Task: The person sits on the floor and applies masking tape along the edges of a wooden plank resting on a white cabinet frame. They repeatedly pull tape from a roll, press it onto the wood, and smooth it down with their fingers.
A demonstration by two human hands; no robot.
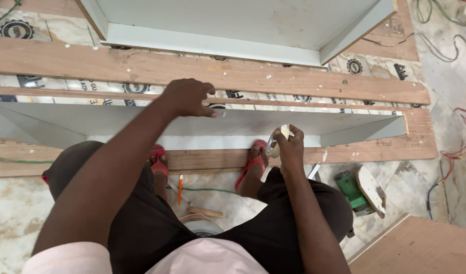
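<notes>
Fingers of the left hand curl down and press on the top edge of a long grey panel, which stands on edge across wooden planks on the floor. They touch it without gripping. The right hand is closed around a small roll of tape, held just above the panel's lower edge near a red sandal. The tape roll looks light and stiff, easiest held by its rim. The panel seems rigid, smooth and likely slippery on its face, best steadied along its edges. A green power tool lies to the right, and an orange pencil between the feet.
</notes>
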